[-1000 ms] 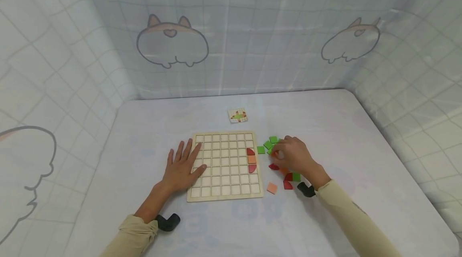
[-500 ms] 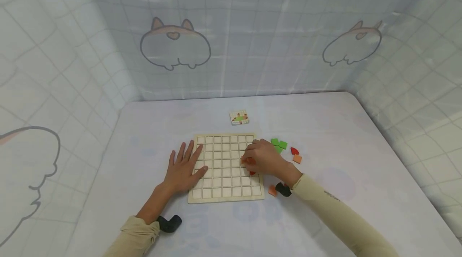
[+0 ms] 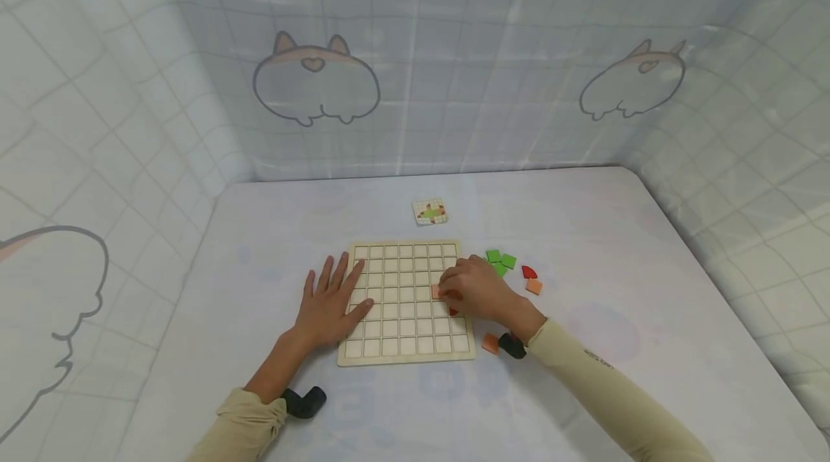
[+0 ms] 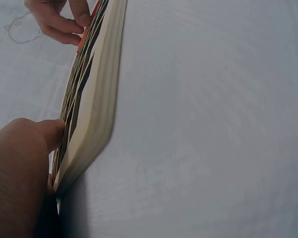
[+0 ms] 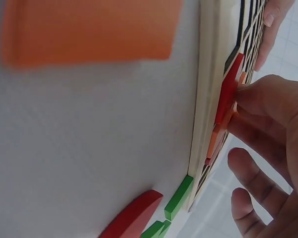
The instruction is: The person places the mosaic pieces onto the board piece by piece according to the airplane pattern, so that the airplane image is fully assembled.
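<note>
Head view: left hand [image 3: 329,307] lies spread, gripping nothing, across the left edge of the wooden grid board [image 3: 406,360]; right hand [image 3: 478,289], fingers curled, apparently pinches an orange square tile [image 3: 436,292] on it; green square tiles [image 3: 509,261], then a pattern card [image 3: 430,212], lie beyond.

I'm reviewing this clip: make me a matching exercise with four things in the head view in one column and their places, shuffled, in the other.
Things
1. Left hand
2. Right hand
3. Card
4. Green tiles

Places
A. Past the far edge of the board, apart from it
B. Fingers spread, over the board's left side
C. Off the board, near its far right corner
D. Fingertips at an orange tile on the board

Pairs: 1-B, 2-D, 3-A, 4-C
</note>
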`<state>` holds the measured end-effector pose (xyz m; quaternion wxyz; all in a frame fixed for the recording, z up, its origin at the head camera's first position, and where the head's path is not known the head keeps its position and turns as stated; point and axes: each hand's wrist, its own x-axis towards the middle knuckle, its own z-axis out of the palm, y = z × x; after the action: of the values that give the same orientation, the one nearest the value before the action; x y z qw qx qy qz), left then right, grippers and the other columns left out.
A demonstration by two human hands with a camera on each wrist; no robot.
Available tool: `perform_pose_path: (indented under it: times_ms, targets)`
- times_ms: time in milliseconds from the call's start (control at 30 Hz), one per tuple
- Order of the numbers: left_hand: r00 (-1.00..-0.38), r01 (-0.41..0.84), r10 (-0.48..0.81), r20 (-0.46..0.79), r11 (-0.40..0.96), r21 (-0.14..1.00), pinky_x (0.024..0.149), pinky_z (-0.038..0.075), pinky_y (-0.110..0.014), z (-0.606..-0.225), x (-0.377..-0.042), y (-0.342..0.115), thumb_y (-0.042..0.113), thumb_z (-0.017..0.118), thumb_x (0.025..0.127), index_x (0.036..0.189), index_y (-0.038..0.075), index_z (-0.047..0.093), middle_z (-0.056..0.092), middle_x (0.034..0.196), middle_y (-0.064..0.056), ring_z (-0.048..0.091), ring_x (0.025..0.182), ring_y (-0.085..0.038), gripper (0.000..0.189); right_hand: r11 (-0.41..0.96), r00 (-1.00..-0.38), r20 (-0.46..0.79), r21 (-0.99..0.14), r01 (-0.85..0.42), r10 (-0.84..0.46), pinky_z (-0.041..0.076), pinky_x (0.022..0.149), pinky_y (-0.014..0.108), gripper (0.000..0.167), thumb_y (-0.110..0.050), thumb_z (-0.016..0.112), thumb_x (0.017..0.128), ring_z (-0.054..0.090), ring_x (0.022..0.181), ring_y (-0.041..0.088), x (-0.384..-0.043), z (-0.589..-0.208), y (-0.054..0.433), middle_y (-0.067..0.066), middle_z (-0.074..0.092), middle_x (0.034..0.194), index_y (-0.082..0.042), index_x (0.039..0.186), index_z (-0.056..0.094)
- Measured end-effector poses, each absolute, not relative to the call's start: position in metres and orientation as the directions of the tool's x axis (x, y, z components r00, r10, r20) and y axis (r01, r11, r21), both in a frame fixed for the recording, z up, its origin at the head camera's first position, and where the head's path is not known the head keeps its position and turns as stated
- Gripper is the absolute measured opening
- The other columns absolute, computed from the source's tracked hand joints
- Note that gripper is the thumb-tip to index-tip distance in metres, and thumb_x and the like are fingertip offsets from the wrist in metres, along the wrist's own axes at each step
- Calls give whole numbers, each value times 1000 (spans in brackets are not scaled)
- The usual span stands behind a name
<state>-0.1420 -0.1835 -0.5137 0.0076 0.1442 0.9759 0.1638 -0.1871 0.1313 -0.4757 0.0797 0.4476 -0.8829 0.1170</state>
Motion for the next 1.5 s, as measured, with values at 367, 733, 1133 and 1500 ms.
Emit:
perform_pose_path:
  times_ms: [367,733,1133,1500]
  targets:
    - [-959,276,283,22,908,314,112,-1,-63,-515,-141,-183,57,45,97,158,16,20,6,163,-16,-1,148,-38,77,543,-564,260,-153,-826,-784,48,79,26,6,-17,78,83,60,87,12,-183,-480,145,-8,71,93,-17,88,78]
    - [-958,280,284,36,903,326,112,-3,-62,-515,-142,-185,56,45,98,158,17,19,5,163,-15,-2,148,-38,76,609,-650,274,-226,-760,-709,47,78,30,7,-18,80,81,57,85,10,-157,-478,176,-12,66,86,-20,87,78]
    - [-959,277,282,34,904,326,112,-3,-62,-517,-141,-185,58,44,98,159,18,19,5,163,-15,-2,148,-37,77,717,-756,81,-264,-645,-650,43,70,28,17,-35,84,76,51,74,4,-122,-476,191,-21,57,75,-24,83,75]
    - [-959,275,281,30,906,320,112,-3,-61,-518,-143,-185,59,43,98,159,19,18,4,164,-14,-3,148,-37,77,720,-748,29,-249,-648,-663,45,63,24,14,-24,82,75,48,68,4,-112,-471,188,-16,54,75,-21,84,71]
